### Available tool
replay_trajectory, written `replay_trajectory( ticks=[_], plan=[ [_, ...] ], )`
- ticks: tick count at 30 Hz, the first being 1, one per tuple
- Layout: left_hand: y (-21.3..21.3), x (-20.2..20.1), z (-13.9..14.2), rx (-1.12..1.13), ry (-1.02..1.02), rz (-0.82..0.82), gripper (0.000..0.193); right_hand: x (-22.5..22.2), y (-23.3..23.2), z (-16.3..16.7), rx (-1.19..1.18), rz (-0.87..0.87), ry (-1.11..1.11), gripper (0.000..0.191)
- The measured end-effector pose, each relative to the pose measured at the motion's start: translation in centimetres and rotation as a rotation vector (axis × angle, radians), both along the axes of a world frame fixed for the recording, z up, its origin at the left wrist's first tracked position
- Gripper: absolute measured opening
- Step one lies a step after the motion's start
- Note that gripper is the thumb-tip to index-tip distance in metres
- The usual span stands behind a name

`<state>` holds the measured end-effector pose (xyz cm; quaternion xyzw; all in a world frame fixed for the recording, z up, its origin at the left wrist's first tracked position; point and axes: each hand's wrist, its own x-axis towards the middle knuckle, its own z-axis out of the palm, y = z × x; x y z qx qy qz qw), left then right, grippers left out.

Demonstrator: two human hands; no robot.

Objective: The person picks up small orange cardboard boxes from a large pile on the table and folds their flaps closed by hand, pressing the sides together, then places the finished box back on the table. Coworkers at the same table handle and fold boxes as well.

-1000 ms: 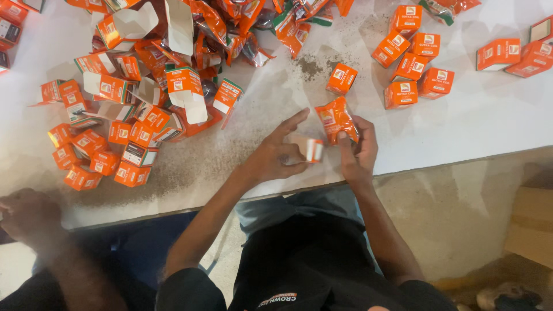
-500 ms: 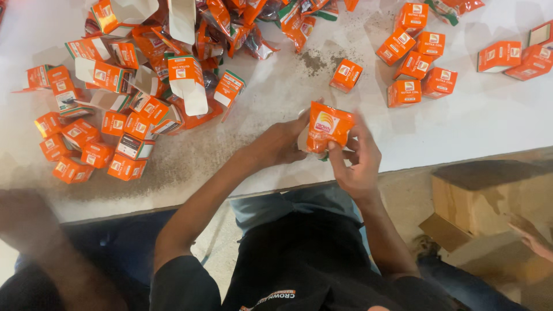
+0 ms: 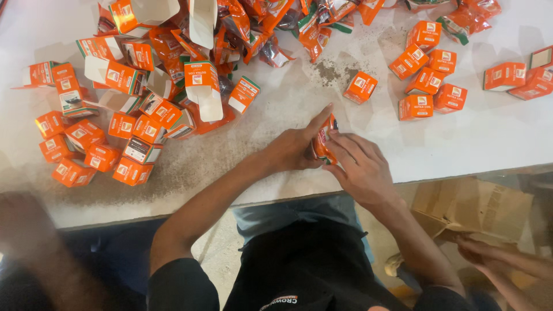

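A small orange carton (image 3: 321,139) is held between both of my hands just above the white table (image 3: 495,144), near its front edge. My left hand (image 3: 294,147) grips it from the left with the forefinger stretched up along its side. Closed around its right side and front is my right hand (image 3: 360,167). Most of the carton is hidden by my fingers.
Several closed orange cartons (image 3: 429,86) lie in a group at the back right. One carton (image 3: 361,87) lies alone. A heap of open cartons and orange pouches (image 3: 173,69) covers the back left. A brown cardboard box (image 3: 478,204) and another person's hand (image 3: 489,253) are below the table edge.
My hands have drawn together around the carton, which has turned from flat and visible to nearly edge-on between my fingers. The camera view has shifted slightly.
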<state>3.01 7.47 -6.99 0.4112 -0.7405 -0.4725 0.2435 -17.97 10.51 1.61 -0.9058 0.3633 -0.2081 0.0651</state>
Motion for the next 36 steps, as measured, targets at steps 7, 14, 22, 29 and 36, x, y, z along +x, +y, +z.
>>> replay_trajectory(
  ticks=[7,14,22,29,36],
  plan=[
    [-0.1,-0.1,-0.6,-0.052,-0.031,0.012,0.129,0.8,0.4,-1.1,0.036,-0.092,0.146,0.050],
    [0.1,-0.2,-0.3,-0.144,0.077,-0.002,0.123,0.8,-1.4,1.8,0.103,-0.051,0.232,0.034],
    [0.1,-0.5,-0.4,-0.206,-0.010,0.075,0.113,2.1,-3.4,-0.5,0.250,-0.127,0.354,0.020],
    [-0.1,0.9,-1.0,-0.330,0.062,0.221,0.120,2.0,-2.3,-3.0,-0.075,-0.156,0.044,0.040],
    [0.7,0.8,-2.3,-0.206,0.265,0.305,0.123,1.9,-3.2,-2.7,-0.033,-0.125,0.100,0.022]
  ],
)
